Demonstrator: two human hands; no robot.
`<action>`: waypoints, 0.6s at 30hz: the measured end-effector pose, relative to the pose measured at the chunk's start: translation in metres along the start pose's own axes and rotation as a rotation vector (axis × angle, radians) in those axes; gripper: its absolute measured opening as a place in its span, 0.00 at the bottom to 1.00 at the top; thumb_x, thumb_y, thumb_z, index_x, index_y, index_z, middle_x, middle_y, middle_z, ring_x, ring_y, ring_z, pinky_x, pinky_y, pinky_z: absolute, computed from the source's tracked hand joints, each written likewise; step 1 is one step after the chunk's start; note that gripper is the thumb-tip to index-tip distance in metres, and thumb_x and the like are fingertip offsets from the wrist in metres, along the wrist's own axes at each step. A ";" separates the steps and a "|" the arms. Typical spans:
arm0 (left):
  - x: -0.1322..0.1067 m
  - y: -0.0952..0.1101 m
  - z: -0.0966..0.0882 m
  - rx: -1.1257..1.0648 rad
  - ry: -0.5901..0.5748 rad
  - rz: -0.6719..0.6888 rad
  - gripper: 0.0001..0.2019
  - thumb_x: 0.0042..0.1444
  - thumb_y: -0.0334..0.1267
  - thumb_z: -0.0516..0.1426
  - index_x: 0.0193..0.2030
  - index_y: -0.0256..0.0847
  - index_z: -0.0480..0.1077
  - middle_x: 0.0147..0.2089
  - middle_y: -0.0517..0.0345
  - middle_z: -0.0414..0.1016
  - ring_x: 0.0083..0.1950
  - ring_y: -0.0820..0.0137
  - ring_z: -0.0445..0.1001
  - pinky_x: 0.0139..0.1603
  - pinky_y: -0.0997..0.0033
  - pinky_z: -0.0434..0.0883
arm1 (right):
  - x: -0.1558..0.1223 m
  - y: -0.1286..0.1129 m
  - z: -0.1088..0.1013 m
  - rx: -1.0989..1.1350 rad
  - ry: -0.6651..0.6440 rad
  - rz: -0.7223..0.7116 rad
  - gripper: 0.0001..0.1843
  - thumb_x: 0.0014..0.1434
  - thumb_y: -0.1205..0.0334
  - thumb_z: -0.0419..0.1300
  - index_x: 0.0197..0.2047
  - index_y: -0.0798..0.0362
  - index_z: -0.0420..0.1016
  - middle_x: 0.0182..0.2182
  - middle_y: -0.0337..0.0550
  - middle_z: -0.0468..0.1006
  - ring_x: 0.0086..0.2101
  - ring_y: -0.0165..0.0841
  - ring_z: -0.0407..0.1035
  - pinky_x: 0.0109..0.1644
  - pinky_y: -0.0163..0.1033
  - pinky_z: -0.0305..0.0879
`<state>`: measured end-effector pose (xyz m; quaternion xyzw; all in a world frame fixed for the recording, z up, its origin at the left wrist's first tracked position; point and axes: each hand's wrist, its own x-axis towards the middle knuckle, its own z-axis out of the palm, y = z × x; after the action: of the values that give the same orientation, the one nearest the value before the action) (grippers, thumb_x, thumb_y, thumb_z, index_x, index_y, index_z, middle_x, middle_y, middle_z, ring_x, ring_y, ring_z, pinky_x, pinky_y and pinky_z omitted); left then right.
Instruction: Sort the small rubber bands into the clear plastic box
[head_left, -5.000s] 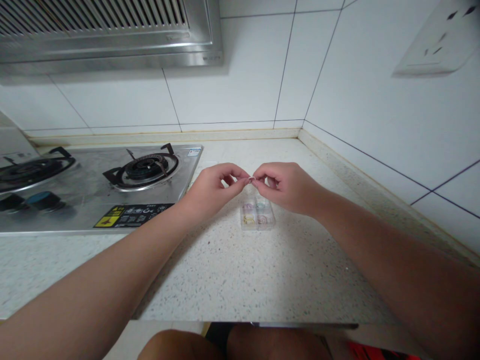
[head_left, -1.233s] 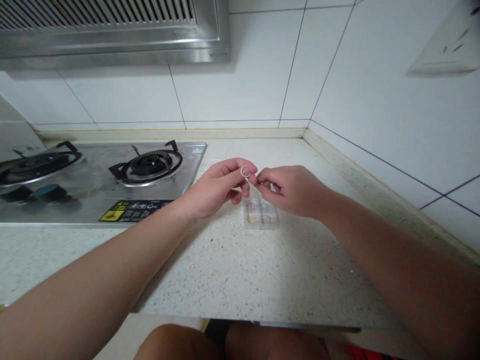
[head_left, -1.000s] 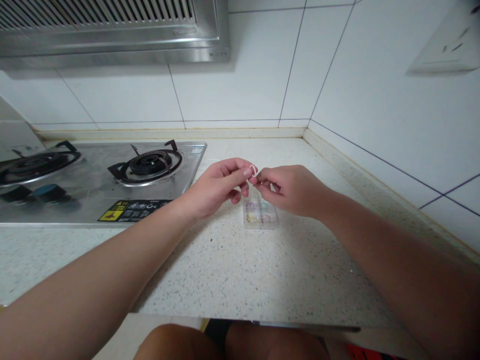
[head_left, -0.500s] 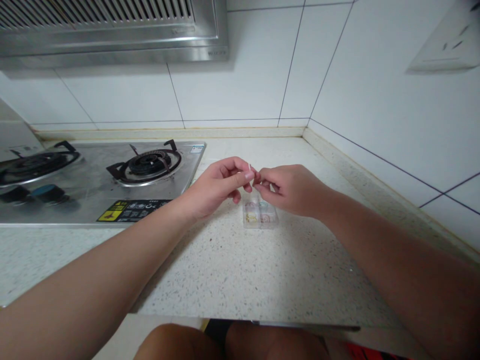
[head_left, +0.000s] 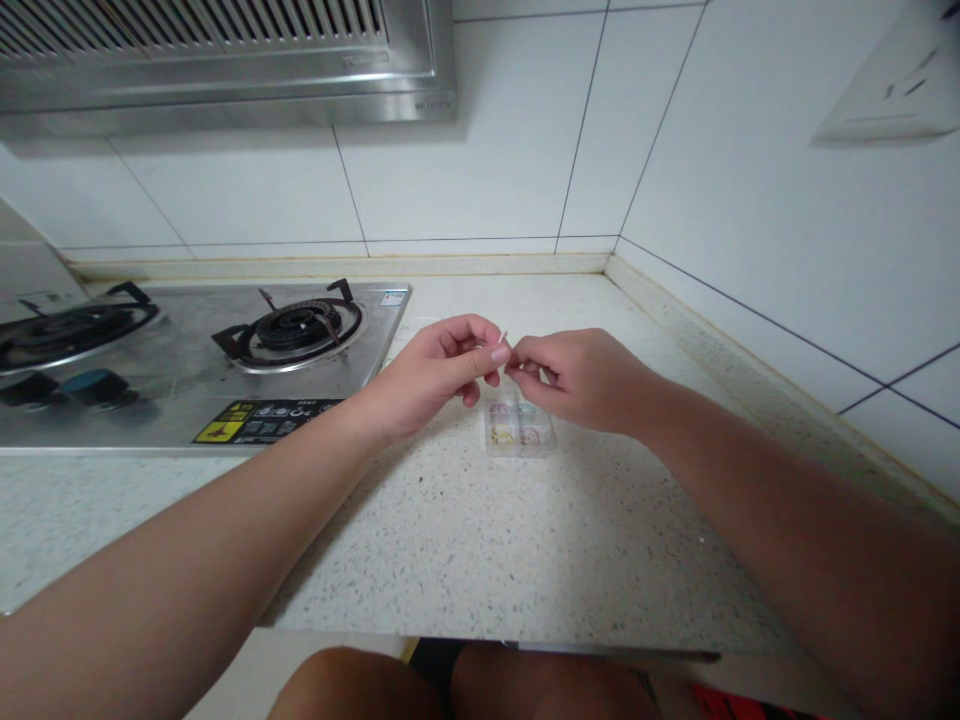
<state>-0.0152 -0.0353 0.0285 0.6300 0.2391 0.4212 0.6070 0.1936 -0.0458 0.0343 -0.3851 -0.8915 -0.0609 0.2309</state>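
My left hand (head_left: 450,365) is closed in a pinch, thumb against index finger, on a thin whitish strand (head_left: 503,338) whose short end sticks up above the fingertips. Close beside it, the fingertips of my right hand (head_left: 574,375) are pinched together and almost meet the left ones. What the right fingers hold is too small to make out. Under both hands a small clear plastic box (head_left: 521,450) with compartments lies on the countertop (head_left: 465,540). Small ring-like coloured items, yellowish and pinkish, show inside it. The hands cover the box's far part.
A gas stove (head_left: 172,385) with two burners is set into the counter on the left. Above it hangs a metal range hood (head_left: 225,90). Tiled walls (head_left: 510,180) close off the back and right. A wall socket (head_left: 900,95) is at upper right.
The strand's tip has tilted slightly to the right between the fingertips. Both hands have barely moved, and the box lies where it was.
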 end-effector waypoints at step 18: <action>0.000 -0.002 -0.002 0.003 -0.045 -0.023 0.11 0.61 0.44 0.63 0.37 0.38 0.73 0.39 0.57 0.76 0.33 0.77 0.71 0.25 0.81 0.64 | -0.001 0.001 0.001 -0.010 0.000 -0.018 0.11 0.64 0.59 0.55 0.31 0.53 0.72 0.22 0.37 0.72 0.23 0.28 0.61 0.31 0.36 0.48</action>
<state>-0.0167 -0.0339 0.0264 0.6375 0.2330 0.3996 0.6162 0.1946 -0.0453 0.0333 -0.3781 -0.8946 -0.0675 0.2284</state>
